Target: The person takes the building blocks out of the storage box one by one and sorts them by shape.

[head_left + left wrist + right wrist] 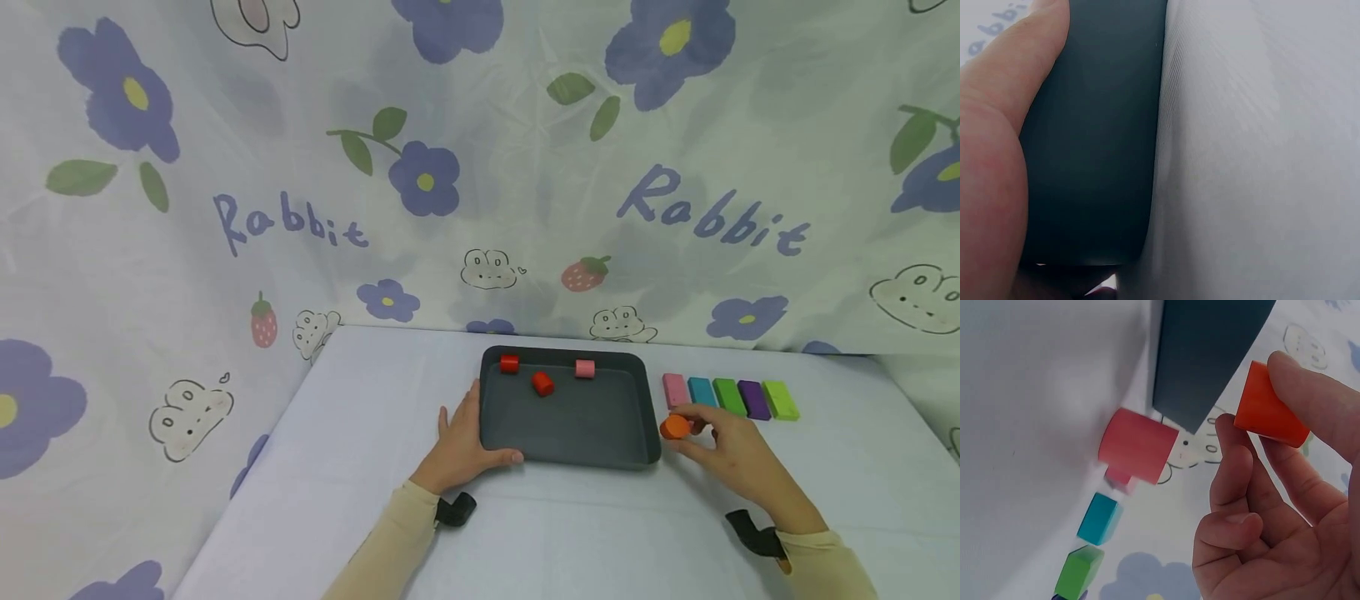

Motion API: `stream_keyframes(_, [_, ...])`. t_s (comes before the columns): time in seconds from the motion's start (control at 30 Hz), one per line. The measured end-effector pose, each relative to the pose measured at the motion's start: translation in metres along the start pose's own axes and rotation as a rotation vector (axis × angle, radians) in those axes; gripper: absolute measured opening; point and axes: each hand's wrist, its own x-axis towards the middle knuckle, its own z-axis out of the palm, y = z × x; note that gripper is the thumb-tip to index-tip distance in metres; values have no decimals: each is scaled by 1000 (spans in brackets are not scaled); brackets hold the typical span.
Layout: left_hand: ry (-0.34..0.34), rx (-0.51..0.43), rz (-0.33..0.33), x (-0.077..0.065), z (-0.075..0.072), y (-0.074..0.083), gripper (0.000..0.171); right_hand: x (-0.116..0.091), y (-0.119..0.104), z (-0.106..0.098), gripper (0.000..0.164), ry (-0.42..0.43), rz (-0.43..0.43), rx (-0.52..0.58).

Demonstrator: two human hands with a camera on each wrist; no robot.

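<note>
A dark grey tray (570,429) lies on the white-covered table. Two red cylinders (543,383) and a pink cylinder (585,368) are in its far part. My left hand (461,450) rests against the tray's near left corner, fingers extended along the left side and thumb along the near edge. Just off the tray's right side, my right hand (731,450) pinches an orange cylinder (676,427) between thumb and fingertips. Beside it, another pink cylinder (1137,447) stands by the tray's corner in the right wrist view; the hand mostly hides it in the head view.
Right of the tray runs a row of small blocks: pink (676,390), blue (703,392), green (729,397), purple (753,400) and lime (782,400). A patterned cloth (487,192) with flowers and rabbits hangs behind the table.
</note>
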Motion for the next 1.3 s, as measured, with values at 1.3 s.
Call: stream_keyframes(1.3, [14, 12, 16, -3, -1, 0, 134, -5, 26, -9, 50, 48, 165, -70])
